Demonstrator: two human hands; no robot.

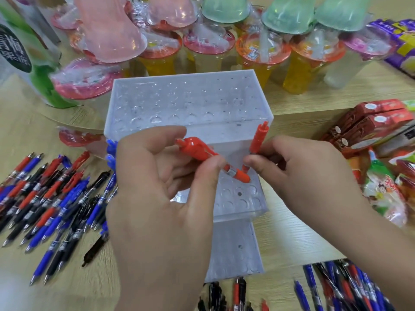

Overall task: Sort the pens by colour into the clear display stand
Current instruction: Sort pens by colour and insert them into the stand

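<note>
Above the table (292,239), left grip (161,198) pinches slanted red pen (197,148), right grip (310,176) upright pen (257,142).

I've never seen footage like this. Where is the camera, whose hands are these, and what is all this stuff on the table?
There is no machine here: one camera worn on a person's head looks down at their own two bare hands. The left hand grips a slanted red pen, maybe more than one; blur hides the count. The right hand pinches a second red pen upright over the clear display stand, a stepped block with rows of round holes. Loose pens, red, blue and black, lie on the wooden table, left and at the lower right. Lidded drink cups stand behind, snack packets on the right.
</note>
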